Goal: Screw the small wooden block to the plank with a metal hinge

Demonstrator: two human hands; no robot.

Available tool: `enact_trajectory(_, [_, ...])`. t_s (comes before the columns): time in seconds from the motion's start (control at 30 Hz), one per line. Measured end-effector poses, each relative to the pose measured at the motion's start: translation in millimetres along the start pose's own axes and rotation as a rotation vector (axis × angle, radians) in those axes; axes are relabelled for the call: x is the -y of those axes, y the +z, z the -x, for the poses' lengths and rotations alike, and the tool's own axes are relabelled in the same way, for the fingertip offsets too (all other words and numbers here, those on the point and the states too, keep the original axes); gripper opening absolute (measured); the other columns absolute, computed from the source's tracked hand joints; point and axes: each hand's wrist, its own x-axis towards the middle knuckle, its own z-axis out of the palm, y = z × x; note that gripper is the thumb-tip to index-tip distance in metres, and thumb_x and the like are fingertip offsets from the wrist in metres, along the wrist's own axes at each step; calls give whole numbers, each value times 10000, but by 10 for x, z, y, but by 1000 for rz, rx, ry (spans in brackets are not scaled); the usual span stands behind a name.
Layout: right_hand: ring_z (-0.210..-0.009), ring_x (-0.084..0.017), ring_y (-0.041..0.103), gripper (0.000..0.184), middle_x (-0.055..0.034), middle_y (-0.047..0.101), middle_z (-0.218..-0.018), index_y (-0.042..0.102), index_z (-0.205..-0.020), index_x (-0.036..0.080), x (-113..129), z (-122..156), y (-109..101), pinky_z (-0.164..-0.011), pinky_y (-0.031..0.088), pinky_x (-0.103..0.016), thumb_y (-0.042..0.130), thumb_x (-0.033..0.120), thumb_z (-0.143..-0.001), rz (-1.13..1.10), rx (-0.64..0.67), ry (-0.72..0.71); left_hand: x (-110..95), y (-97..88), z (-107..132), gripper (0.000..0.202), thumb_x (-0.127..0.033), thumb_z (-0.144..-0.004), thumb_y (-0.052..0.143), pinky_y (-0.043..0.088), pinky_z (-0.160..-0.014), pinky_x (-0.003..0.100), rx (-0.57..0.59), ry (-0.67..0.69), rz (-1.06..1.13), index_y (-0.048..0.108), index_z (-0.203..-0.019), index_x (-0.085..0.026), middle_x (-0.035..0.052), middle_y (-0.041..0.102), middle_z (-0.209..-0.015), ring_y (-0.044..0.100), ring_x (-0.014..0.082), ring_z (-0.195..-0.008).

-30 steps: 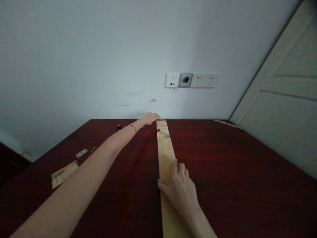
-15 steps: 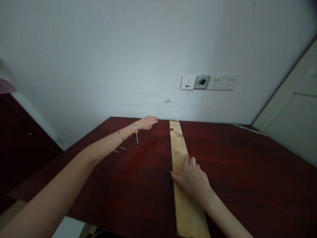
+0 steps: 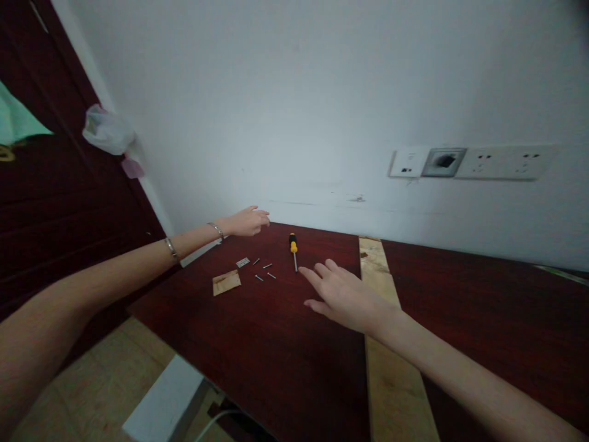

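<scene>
My left hand hovers near the back left of the dark red tabletop, fingers loosely apart and nothing visible in it. My right hand reaches over the wooden board, fingers spread and holding nothing. Just beyond its fingertips lies a yellow and black screwdriver, shaft towards me. To the left of that are several screws, a small pale perforated plate and a flat brown wooden piece. The board runs from the wall towards me.
Wall sockets sit above the table at right. A white plastic bag hangs by the dark door at left. Below the table's front edge stands a white box, with a white cable beside it.
My view has turned left, bringing the door and small parts into sight. My right hand has let go of the board and moved left towards the screwdriver. My left hand has moved left past the screwdriver.
</scene>
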Motion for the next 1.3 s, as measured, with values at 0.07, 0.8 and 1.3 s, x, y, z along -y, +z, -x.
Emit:
enact_trajectory(0.07, [-1047,-328,571,466,-167,647,-1088,584,-1271,87,14,-292,47,-877,502,-451,616,338,-880,-43,18,-177,85,42,322,278,-113,-821,479,299,-1080,405,65,-73,51,660,-1016,-195,51,664,-1177,525,215,-1231])
enact_trajectory(0.8, [-1261,-381,455,821,-172,527,-1422,493,-1403,147,447,-2222,1519,-1007,375,-481,743,509,-710,-460,259,-340,-537,1056,1840,735,-616,-713,697,372,-949,310,372,-467,480,553,-1211,-95,152,546,-1172,476,261,-1094])
enact_trajectory(1.3, [-1346,-382,349,995,-166,444,-1492,375,-1482,124,444,-2370,1652,-1056,341,-476,757,520,-652,-550,325,-289,-507,1125,1840,784,-632,-733,620,341,-1038,340,433,-525,572,478,-1317,-129,144,472,-1269,400,270,-1193])
